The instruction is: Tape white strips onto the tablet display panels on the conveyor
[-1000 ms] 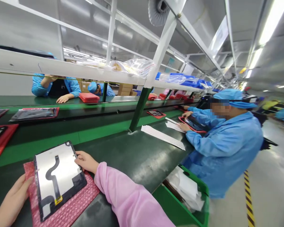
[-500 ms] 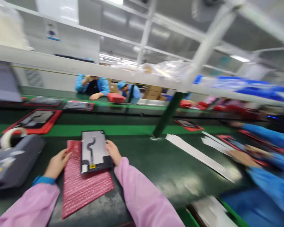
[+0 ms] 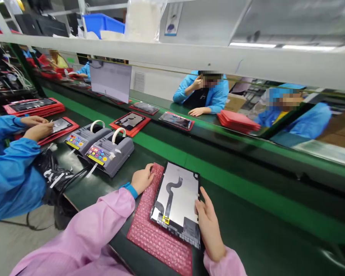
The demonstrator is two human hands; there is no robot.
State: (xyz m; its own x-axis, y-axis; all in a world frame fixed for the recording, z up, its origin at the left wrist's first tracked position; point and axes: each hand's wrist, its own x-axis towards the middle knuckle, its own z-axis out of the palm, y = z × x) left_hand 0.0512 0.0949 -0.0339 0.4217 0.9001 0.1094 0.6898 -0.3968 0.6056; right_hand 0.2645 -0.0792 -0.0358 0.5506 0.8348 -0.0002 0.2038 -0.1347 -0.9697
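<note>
A tablet screen panel (image 3: 179, 195), silver-backed with a dark curved ribbon cable and a yellow label, lies tilted over a pink bubble-wrap bag (image 3: 152, 237). Its right edge is gripped by my right hand (image 3: 209, 220), the thumb on the back face. My left hand (image 3: 143, 179) pinches the bag's upper left corner. The bag rests on the dark green bench top, and the panel hides much of its upper part.
Two grey tape dispensers (image 3: 110, 151) stand beyond my left hand. Screens on red bags (image 3: 130, 123) lie further back. A co-worker in blue (image 3: 14, 153) handles a panel at left; others sit opposite. A white shelf beam (image 3: 189, 55) crosses above the bench.
The head view has swung left, bringing the tape dispensers and left co-worker into sight. Panel and bag now appear nearer and turned; both hands keep their holds.
</note>
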